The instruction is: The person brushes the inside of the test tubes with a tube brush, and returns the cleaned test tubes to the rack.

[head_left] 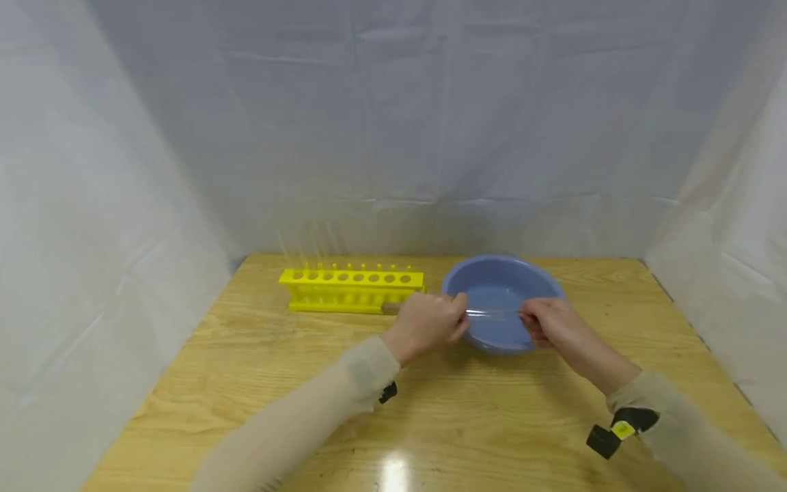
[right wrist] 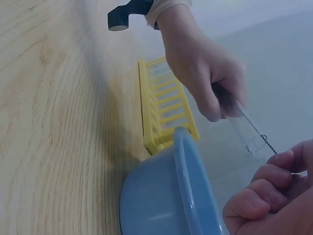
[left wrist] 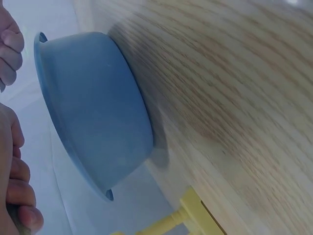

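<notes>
Test tube (right wrist: pixel 241 129) above blue basin (head_left: pixel 492 273)
Left grip (head_left: pixel 432 321) holds the tube; right grip (head_left: pixel 549 323) pinches the twisted wire (right wrist: pixel 271 147) reaching into its mouth.

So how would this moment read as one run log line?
left hand: holds glass tube | right hand: pinches twisted wire running into tube | below: blue basin | left of basin: yellow rack

The left hand (head_left: pixel 429 321) and right hand (head_left: pixel 547 324) are raised near each other, fingers (right wrist: pixel 247 203) curled.
</notes>
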### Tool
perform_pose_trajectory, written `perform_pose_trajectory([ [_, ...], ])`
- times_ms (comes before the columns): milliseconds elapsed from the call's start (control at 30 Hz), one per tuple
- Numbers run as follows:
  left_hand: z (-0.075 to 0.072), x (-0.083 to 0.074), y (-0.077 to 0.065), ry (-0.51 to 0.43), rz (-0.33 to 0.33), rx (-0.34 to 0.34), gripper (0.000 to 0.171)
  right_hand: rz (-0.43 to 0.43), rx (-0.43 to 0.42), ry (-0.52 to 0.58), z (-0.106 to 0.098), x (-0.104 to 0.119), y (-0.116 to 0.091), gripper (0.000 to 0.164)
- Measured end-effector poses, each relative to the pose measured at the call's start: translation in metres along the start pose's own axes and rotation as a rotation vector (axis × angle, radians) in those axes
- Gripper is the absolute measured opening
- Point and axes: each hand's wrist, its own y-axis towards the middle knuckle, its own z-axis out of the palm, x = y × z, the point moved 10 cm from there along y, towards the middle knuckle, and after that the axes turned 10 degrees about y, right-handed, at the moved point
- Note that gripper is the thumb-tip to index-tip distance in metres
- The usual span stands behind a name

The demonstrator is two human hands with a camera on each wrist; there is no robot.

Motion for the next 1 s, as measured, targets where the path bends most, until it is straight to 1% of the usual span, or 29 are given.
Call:
perform_pose_trajectory([
  [200,-0.002,-0.006,0.000,-0.022,0.026,-0.053,0.023,0.017,-0.030,0.012,-0.007,0.000,-0.002,0.037],
  [467,-0.007,-0.009,-0.002,-0.039,0.028,-0.114,0.022,0.026,-0.065,-0.009,-0.015,-0.002,-0.004,0.035],
  [567,-0.009,-0.009,-0.001,-0.046,0.029,-0.127,0.021,0.023,-0.072,-0.023,-0.019,-0.001,-0.005,0.035],
  [667,-0.010,-0.009,0.000,-0.047,0.029,-0.126,0.020,0.021,-0.072,-0.035,-0.021,0.000,-0.005,0.035],
  [1000,-0.009,-0.012,0.005,-0.082,0.053,-0.078,0.019,0.010,-0.075,-0.055,-0.028,0.001,-0.010,0.036],
])
